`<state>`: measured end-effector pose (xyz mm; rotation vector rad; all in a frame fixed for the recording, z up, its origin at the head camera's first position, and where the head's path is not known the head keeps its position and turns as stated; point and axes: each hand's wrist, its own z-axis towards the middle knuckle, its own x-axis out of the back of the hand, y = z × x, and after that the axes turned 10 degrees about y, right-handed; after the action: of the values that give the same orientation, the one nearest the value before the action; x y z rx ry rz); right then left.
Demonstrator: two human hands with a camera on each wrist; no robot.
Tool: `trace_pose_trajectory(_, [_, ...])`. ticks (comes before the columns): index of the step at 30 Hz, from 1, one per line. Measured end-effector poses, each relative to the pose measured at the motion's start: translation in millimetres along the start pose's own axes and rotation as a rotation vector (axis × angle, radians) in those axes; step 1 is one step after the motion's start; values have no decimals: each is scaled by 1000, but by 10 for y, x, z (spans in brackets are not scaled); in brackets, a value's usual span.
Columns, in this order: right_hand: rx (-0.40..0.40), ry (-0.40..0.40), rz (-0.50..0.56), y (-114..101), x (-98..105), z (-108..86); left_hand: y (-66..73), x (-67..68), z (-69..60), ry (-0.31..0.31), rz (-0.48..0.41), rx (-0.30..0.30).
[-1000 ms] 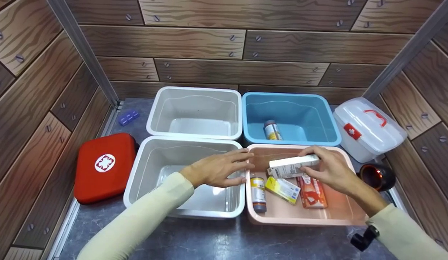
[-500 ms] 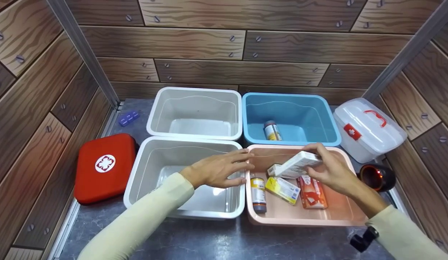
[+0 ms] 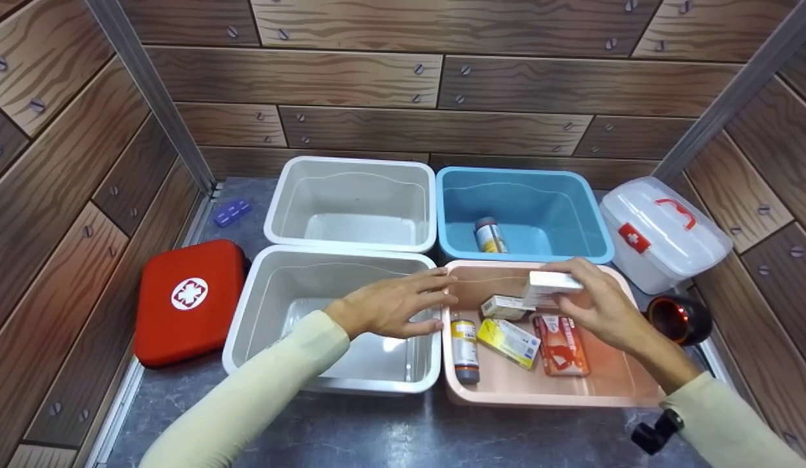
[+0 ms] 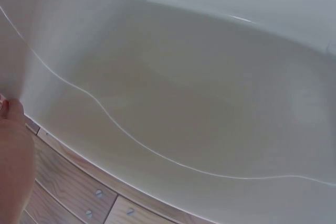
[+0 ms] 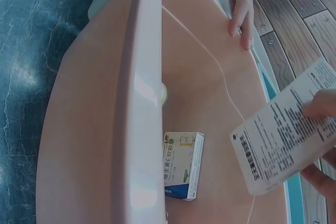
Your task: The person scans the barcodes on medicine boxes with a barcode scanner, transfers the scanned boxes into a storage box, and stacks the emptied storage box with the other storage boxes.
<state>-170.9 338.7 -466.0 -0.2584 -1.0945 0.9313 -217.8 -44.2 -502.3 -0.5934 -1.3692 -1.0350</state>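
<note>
My right hand (image 3: 601, 302) pinches a white medicine box (image 3: 551, 283) over the pink bin (image 3: 539, 398). In the right wrist view, small dark print covers the face of that held medicine box (image 5: 281, 129). Fingers spread, my left hand (image 3: 396, 305) rests on the meeting rims of the pink bin and the front grey bin (image 3: 331, 385). Inside the pink bin lie another white medicine box (image 3: 505, 307), a yellow-and-white box (image 3: 509, 342), a red box (image 3: 562, 346) and a bottle (image 3: 465, 351) with a yellow-and-white label.
Behind stand a second grey bin (image 3: 351, 247) and a blue bin (image 3: 523, 174) with one bottle (image 3: 490, 235) inside. A clear-lidded first-aid box (image 3: 666, 227) and a black cup-like object (image 3: 679, 318) are at right. At left lie a red first-aid case (image 3: 188, 302) and a purple pill organizer (image 3: 232, 212).
The held medicine box has swung from lying lengthwise to pointing away, with its end moved right. The white box beneath it now shows in the pink bin. My left hand has stayed put.
</note>
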Motion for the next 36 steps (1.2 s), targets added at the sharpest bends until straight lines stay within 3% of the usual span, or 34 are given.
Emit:
trace_pose_trajectory(5, [-81, 62, -25, -20, 54, -26, -2, -8, 9, -3, -8, -2])
trace_pose_trajectory(9, [-54, 98, -78, -17, 99, -44, -5, -9, 10, -3, -8, -5])
trace_pose_trajectory(12, [-44, 82, -115, -5, 134, -57, -6, -11, 13, -4, 0, -7])
trace_pose_trajectory(19, [-111, -28, -221, 4, 180, -94, -4, -14, 15, 0, 15, -10])
trace_pose_trajectory(25, [-164, -30, -136, 56, 198, -99, -2, -9, 6, -6, 8, -4])
trace_pose_trajectory(30, [-171, 39, -40, 124, 305, -100, 1, 1, 7, -16, -7, -3])
trace_pose_trajectory(36, [-209, 138, -24, 240, 530, -112, 3, 6, 8, -10, -11, -3])
